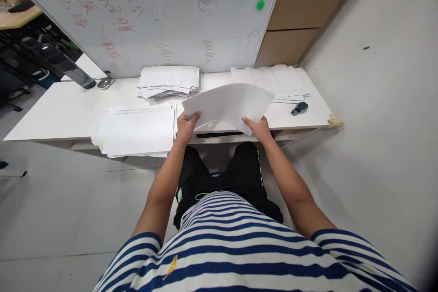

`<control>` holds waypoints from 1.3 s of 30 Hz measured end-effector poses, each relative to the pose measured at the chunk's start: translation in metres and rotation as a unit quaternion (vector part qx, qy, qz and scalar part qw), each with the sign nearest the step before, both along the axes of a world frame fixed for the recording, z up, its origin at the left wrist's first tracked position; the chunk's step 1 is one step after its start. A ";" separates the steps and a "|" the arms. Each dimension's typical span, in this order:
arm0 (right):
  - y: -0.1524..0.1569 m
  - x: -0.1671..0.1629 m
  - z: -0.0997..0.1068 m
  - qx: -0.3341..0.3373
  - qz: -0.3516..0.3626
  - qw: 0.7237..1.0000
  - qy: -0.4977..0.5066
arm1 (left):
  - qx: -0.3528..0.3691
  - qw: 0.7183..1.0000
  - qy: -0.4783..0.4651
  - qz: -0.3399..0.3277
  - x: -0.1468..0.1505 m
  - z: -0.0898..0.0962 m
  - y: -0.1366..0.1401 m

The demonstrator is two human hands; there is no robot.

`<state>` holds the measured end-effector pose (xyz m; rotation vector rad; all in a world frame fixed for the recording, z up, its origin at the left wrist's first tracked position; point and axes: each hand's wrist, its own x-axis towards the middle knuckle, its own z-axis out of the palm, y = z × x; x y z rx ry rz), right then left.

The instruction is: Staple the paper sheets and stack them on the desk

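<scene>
A white sheet of paper [229,102] is held up above the front edge of the desk, bowed along its top. My left hand [187,125] pinches its left side, thumb on the near face. On the opposite side my right hand [257,127] grips it the same way. Whether it is one sheet or a few together, I cannot tell. Left of my left hand lies a stack of paper [137,132], jutting past the desk's front edge. Behind the held sheet sits a thicker, uneven paper stack [169,80], and more papers [273,80] spread at the back right.
A dark watch-like object [299,108] lies on the right of the white desk [65,109]. At the left back are a computer mouse [105,83] and a dark bottle [68,65]. A whiteboard [178,13] with red writing stands behind, and a wall [376,100] is close on the right.
</scene>
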<state>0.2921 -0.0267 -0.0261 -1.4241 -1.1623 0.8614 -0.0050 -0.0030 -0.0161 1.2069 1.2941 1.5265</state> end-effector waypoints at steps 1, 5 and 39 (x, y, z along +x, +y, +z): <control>0.000 -0.001 -0.002 -0.005 -0.005 1.000 -0.003 | -0.008 1.000 -0.002 0.003 0.001 -0.002 -0.002; -0.008 0.001 -0.004 -0.024 -0.025 0.999 -0.007 | -0.005 1.000 -0.007 0.009 0.000 0.000 -0.006; -0.090 0.053 -0.052 -0.250 -0.037 0.932 0.261 | -0.003 0.852 0.485 -0.198 -0.015 -0.014 0.055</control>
